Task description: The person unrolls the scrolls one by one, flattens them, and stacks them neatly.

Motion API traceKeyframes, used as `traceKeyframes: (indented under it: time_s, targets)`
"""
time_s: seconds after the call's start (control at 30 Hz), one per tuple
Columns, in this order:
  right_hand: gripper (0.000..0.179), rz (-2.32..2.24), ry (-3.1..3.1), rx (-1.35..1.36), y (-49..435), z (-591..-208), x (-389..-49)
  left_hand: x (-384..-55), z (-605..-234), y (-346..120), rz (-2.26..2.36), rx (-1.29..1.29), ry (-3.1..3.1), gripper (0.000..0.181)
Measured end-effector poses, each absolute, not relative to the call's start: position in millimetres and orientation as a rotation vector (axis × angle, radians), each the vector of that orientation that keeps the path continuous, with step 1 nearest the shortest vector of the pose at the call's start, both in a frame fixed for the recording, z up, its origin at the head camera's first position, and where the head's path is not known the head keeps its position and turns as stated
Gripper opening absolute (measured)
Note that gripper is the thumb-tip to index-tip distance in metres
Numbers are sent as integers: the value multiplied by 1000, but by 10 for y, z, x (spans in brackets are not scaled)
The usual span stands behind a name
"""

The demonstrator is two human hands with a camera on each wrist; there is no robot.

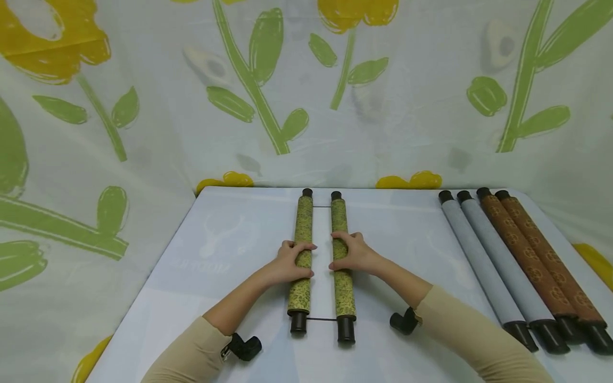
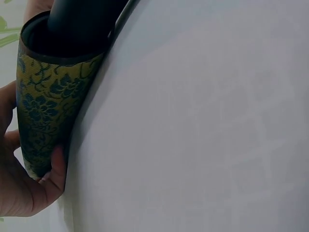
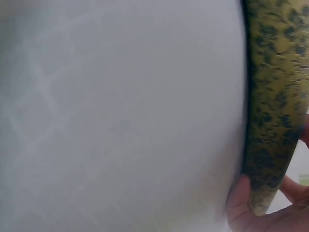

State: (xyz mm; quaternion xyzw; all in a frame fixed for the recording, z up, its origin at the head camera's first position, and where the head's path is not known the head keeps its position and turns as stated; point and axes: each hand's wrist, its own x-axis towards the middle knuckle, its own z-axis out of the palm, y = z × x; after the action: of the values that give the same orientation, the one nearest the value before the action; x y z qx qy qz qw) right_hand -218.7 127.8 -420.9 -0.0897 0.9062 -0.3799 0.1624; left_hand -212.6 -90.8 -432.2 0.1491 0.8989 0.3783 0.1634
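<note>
While I have the left hand (image 1: 286, 263) clamped on the left patterned roll (image 1: 304, 259), thumb and fingers bent round it, the right hand (image 1: 361, 257) has its grip wrapped about the right patterned roll (image 1: 339, 249). Both are yellow-green with a dark floral pattern and black knobs (image 1: 298, 323) at the ends, and between them I see the white strip (image 1: 322, 260), which I use as my landmark; thin dark lines cross its near and far ends. One roll lies just left of the strip, the other just right. On the strip's near side, to either side of it, are beige sleeves (image 1: 191, 351) and small black devices (image 1: 246, 348) at the wrists. Well to the right of the strip I have two grey rolls (image 1: 481, 260), then two brown rolls (image 1: 525, 254), slanting side by side. All these rolls lie on the white tabletop (image 1: 397, 218); beyond the strip hangs a pale curtain (image 1: 335, 143) with green leaves and yellow flowers.
</note>
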Motion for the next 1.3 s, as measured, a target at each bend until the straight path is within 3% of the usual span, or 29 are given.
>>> traceKeyframes:
  time_s: [0.37,0.8,1.3]
  targets:
    - [76,-1061,2565,-217,1303,-4227,-2221,-2096,-4334,-848,1066,358,2627,58]
    - [83,-970,2710,-226,1228,-4222,-2206,-2094,-4332,-850,1024,339,2707,65]
    - [82,-1020,2546,-245,1477,-4185,-2239,-2097,-4326,-1078,1102,403,2578,62]
